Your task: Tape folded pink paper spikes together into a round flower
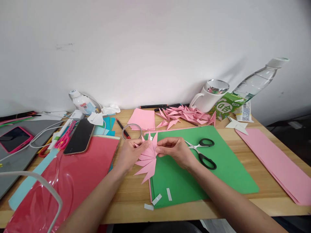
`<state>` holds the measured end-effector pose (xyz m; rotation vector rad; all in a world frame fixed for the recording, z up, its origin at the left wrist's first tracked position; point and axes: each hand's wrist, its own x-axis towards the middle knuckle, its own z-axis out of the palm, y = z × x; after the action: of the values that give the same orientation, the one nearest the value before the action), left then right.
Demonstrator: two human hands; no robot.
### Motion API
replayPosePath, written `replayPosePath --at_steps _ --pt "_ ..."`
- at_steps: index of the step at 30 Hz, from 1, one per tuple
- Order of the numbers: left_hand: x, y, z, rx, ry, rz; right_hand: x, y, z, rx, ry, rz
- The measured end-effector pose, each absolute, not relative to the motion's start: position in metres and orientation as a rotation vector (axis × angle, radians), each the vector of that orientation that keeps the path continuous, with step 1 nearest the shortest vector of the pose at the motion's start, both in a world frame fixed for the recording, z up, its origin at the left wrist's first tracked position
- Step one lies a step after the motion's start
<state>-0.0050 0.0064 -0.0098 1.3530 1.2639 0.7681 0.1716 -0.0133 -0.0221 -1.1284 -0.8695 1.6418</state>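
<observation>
Over the left edge of the green paper stack (pixel 184 181), a fan of folded pink paper points (pixel 147 163) hangs between my two hands. My left hand (pixel 132 152) pinches its upper left part, and a small white strip (pixel 151 138) shows near those fingertips. From the right, my right hand (pixel 176 149) pinches the fan's right edge with thumb and forefinger. Black-handled scissors (pixel 205 152) lie spread on the green paper just right of that hand. Several white strips (pixel 169 194) rest near the front corner of the stack.
Behind the paper lie a pile of folded pink pieces (pixel 187 115), pink squares (pixel 142 119) and a tape roll (pixel 132 131). A white mug (pixel 210 95) and a leaning bottle (pixel 259 79) stand back right. Pink sheets (pixel 277 165) lie right; a phone (pixel 79 137) rests left.
</observation>
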Motion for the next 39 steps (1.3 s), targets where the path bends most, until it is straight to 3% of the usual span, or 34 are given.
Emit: replayPosePath --at_steps 39 --pt "0.004 0.001 0.001 1.621 1.326 0.824 0.171 -0.015 -0.022 -1.207 -1.148 1.657"
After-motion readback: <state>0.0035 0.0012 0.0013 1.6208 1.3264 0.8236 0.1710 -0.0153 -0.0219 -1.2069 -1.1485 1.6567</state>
